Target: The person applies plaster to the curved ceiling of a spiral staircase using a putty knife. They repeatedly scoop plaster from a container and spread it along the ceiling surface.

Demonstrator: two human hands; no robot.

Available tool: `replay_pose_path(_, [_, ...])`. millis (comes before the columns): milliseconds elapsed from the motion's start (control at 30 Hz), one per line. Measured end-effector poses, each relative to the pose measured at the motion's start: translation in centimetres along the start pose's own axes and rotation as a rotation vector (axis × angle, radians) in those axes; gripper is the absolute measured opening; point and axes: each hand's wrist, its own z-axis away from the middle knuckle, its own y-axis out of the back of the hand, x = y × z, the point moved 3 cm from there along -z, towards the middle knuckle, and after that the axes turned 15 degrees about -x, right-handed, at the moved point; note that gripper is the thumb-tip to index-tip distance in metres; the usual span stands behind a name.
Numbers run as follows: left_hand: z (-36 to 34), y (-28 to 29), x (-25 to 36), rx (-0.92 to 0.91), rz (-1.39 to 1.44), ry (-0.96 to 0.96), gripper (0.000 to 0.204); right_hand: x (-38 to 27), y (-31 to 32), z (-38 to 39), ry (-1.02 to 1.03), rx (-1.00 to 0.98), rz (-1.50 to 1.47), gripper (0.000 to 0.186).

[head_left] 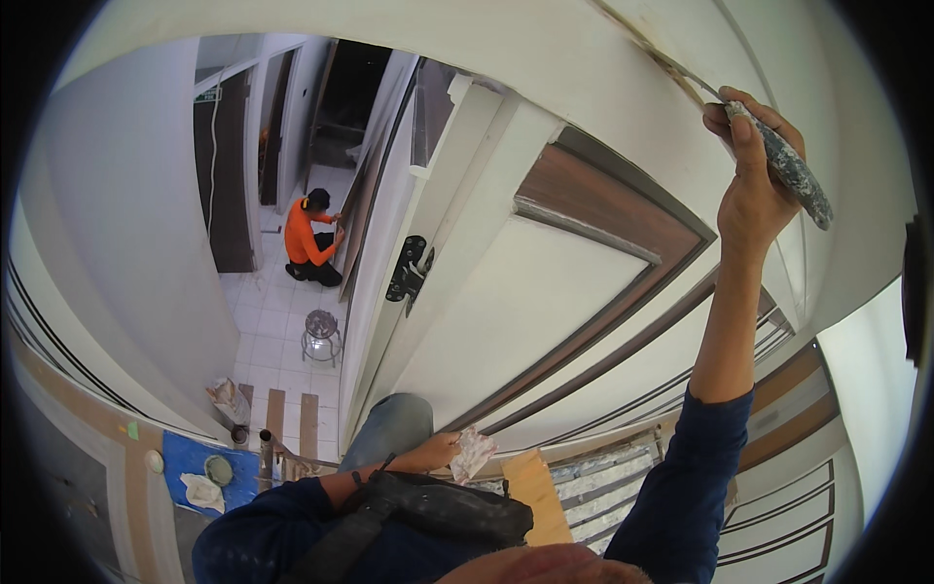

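Observation:
My right hand (pixel 757 165) is raised high at the upper right, closed around the dark, white-crusted handle of a putty knife (pixel 796 173). The tool's thin blade points up and left, along a narrow brown strip (pixel 637 34) in the pale wall; I cannot tell whether it touches. Low in the middle, at my waist, my left hand (pixel 440 451) is closed on a crumpled, stained white rag (pixel 473 454). Just below it hangs a black waist bag (pixel 443 506). A white panelled door (pixel 486 282) with brown moulding and a black lock fitting (pixel 409 270) stands between my hands.
Down on the tiled floor (pixel 258 336), a person in an orange top (pixel 306 234) kneels by a brown panel. A round stool (pixel 320 331) stands nearer. At lower left, a blue sheet (pixel 185 457) carries a bowl (pixel 218 471) and white cloth (pixel 203 493). Planks (pixel 308 423) lie below.

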Motion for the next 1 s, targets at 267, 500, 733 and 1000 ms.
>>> replay_pose_path(267, [-1.1,0.1,-1.8,0.005,-0.032,-0.07,0.039,0.7,2.5,1.0,-0.066,0.05,-0.081,0.021])
replay_pose_path(500, [-0.3,0.0,0.4,-0.011,-0.064,-0.024,0.04,1.3,2.7,1.6,-0.027,0.064,-0.177,0.02])
replay_pose_path(733, [-2.3,0.7,-3.7,-0.003,0.015,-0.031,0.04,1.5,-0.7,4.2,-0.033,0.169,-0.06,0.023])
replay_pose_path(1000, [-3.0,0.9,-5.2,0.007,-0.011,-0.052,0.037,-1.3,0.8,4.8,-0.122,0.177,0.04,0.021])
